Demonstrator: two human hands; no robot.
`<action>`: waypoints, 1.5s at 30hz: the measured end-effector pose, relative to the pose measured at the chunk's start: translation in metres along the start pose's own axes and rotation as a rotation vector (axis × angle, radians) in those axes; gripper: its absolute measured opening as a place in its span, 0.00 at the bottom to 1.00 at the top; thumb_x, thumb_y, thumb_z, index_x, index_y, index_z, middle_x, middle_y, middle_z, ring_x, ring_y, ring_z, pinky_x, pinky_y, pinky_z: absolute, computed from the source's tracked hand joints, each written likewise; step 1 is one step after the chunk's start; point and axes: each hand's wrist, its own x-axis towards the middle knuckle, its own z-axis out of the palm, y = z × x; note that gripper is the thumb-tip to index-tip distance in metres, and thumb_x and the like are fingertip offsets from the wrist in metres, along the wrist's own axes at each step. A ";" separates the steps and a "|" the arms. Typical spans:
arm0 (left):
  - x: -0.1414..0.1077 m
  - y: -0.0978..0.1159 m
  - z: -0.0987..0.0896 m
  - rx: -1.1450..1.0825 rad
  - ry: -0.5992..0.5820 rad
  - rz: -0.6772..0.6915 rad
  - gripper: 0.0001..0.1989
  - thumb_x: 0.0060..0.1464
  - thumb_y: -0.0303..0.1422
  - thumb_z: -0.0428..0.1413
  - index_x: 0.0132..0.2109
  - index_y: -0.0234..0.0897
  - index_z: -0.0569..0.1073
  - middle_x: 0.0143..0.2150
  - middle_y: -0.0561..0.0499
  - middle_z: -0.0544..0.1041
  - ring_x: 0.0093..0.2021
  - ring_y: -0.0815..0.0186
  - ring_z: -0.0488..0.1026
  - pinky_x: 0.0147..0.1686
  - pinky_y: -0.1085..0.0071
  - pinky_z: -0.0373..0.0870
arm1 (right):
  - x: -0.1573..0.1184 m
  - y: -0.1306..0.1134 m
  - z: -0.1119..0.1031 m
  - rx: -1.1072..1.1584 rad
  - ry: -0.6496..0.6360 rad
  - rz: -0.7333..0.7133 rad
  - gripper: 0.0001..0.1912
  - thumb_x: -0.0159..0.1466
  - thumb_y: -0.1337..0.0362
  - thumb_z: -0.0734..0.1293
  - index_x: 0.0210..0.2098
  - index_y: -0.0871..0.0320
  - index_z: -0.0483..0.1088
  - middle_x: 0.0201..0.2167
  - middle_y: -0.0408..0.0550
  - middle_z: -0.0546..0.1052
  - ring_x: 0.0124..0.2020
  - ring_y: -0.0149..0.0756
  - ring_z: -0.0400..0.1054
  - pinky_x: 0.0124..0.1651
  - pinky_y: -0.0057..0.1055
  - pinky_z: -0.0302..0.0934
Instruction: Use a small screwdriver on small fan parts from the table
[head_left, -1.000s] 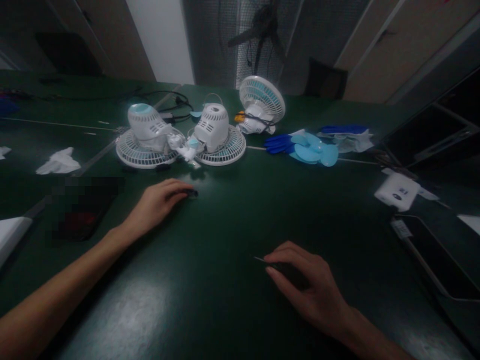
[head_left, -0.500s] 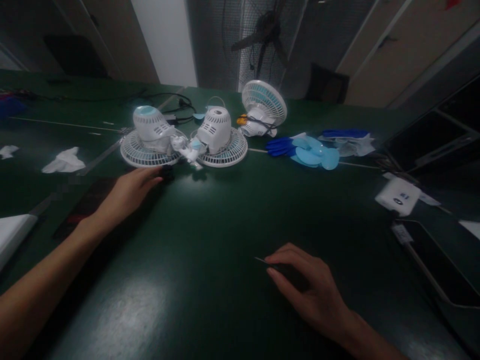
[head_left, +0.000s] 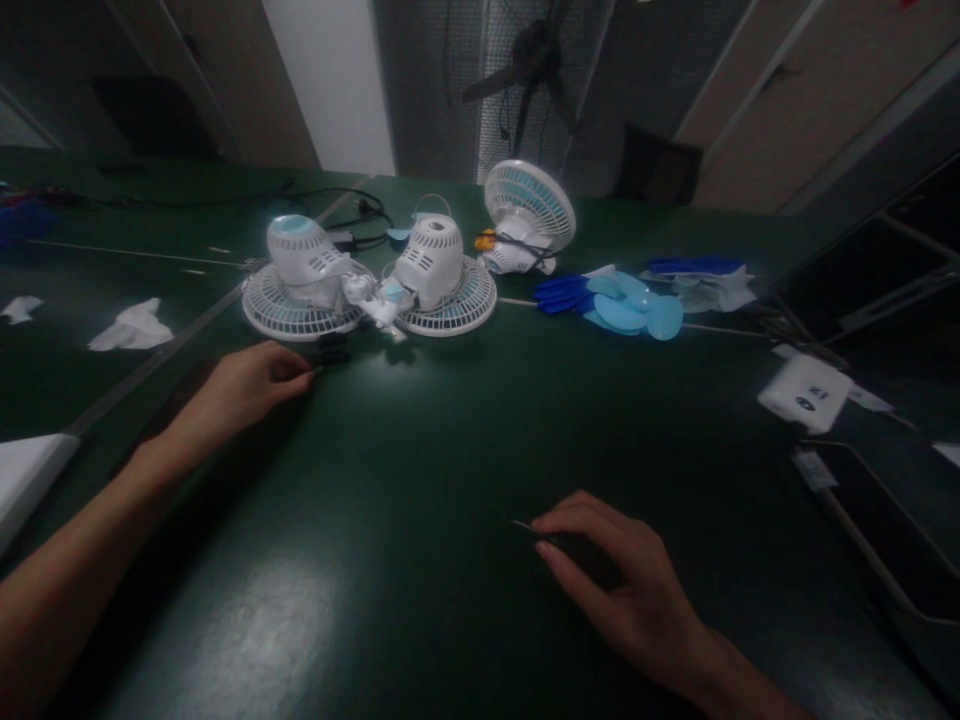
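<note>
My right hand point(head_left: 622, 585) is closed in a pinch at the lower right, above the green table. A thin, pointed metal rod point(head_left: 520, 524) sticks out leftward from between thumb and forefinger; the rest of it is hidden by the hand. At the left, my left hand point(head_left: 259, 382) has its fingertips pressed together beside some small black pieces point(head_left: 332, 354). Whatever it pinches there is too small and dark to name. Just beyond the black pieces, two small white fans point(head_left: 300, 312) point(head_left: 450, 312) lie grille down, their motor housings upward.
A third white fan point(head_left: 529, 205) leans farther back. Light-blue fan blades point(head_left: 634, 305) and blue gloves point(head_left: 562, 294) lie right of centre. A white box point(head_left: 806, 392) and a phone point(head_left: 885, 530) are at the right. Crumpled white tissue point(head_left: 133, 326) and a white object's edge point(head_left: 34, 475) are at the left.
My left hand has drawn back slightly from the fan and black pieces, its fingertips now closed together. My right hand has hardly moved and keeps the thin rod.
</note>
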 end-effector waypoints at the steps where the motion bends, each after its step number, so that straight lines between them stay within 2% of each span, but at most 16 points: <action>1: 0.000 -0.001 0.000 -0.030 -0.004 -0.013 0.27 0.60 0.53 0.61 0.53 0.35 0.79 0.48 0.52 0.82 0.46 0.58 0.78 0.42 0.70 0.72 | 0.000 0.000 0.000 0.005 0.001 -0.002 0.11 0.72 0.69 0.67 0.53 0.51 0.72 0.41 0.46 0.79 0.38 0.36 0.77 0.37 0.32 0.70; 7: 0.006 0.002 -0.008 -0.121 0.101 -0.006 0.31 0.55 0.58 0.62 0.53 0.36 0.79 0.49 0.48 0.82 0.43 0.59 0.77 0.40 0.70 0.71 | 0.000 0.003 0.002 0.021 -0.009 0.022 0.11 0.73 0.67 0.68 0.53 0.51 0.72 0.42 0.46 0.79 0.40 0.36 0.77 0.39 0.33 0.70; 13: 0.019 0.016 -0.007 -0.078 0.137 0.059 0.28 0.58 0.55 0.61 0.50 0.35 0.81 0.47 0.47 0.82 0.40 0.61 0.75 0.39 0.70 0.69 | -0.001 0.004 0.004 0.013 -0.010 0.035 0.11 0.73 0.67 0.67 0.53 0.50 0.72 0.42 0.46 0.78 0.40 0.36 0.76 0.40 0.33 0.70; 19: 0.020 0.011 -0.002 -0.126 0.112 0.004 0.30 0.59 0.56 0.60 0.52 0.33 0.80 0.44 0.50 0.82 0.40 0.62 0.75 0.37 0.72 0.69 | -0.002 0.004 0.003 -0.001 -0.025 0.046 0.10 0.73 0.66 0.67 0.54 0.50 0.72 0.43 0.46 0.78 0.41 0.37 0.76 0.41 0.34 0.70; 25: 0.018 0.011 -0.001 -0.131 0.110 0.035 0.29 0.61 0.56 0.59 0.53 0.34 0.79 0.46 0.51 0.82 0.43 0.61 0.75 0.39 0.71 0.70 | -0.001 0.003 0.003 -0.005 -0.022 0.047 0.10 0.73 0.66 0.67 0.53 0.50 0.72 0.42 0.46 0.78 0.39 0.36 0.76 0.40 0.33 0.69; 32: 0.017 0.015 0.000 -0.130 0.109 0.040 0.28 0.62 0.55 0.59 0.54 0.35 0.79 0.46 0.52 0.81 0.41 0.62 0.75 0.37 0.72 0.70 | 0.001 0.002 0.003 -0.020 -0.026 0.054 0.09 0.73 0.66 0.67 0.52 0.51 0.73 0.42 0.46 0.79 0.39 0.36 0.76 0.40 0.32 0.70; 38: 0.018 0.018 0.001 -0.118 0.150 0.085 0.32 0.59 0.57 0.60 0.56 0.35 0.78 0.51 0.48 0.81 0.42 0.61 0.75 0.40 0.69 0.71 | 0.000 0.001 0.004 -0.034 -0.015 0.048 0.09 0.73 0.66 0.67 0.52 0.52 0.73 0.41 0.46 0.79 0.39 0.36 0.77 0.40 0.32 0.70; 41: 0.017 0.021 0.001 -0.138 0.123 0.109 0.34 0.59 0.57 0.59 0.60 0.36 0.76 0.55 0.46 0.80 0.41 0.60 0.75 0.40 0.68 0.72 | 0.000 0.002 0.004 -0.034 -0.022 0.054 0.09 0.73 0.66 0.67 0.52 0.51 0.73 0.42 0.46 0.79 0.40 0.36 0.77 0.40 0.32 0.70; 45: 0.017 0.024 0.004 -0.109 0.100 0.144 0.34 0.58 0.58 0.59 0.60 0.37 0.76 0.56 0.45 0.79 0.44 0.59 0.76 0.41 0.67 0.73 | -0.001 0.002 0.004 -0.045 -0.025 0.066 0.09 0.73 0.66 0.67 0.52 0.51 0.73 0.42 0.46 0.79 0.40 0.37 0.77 0.42 0.34 0.70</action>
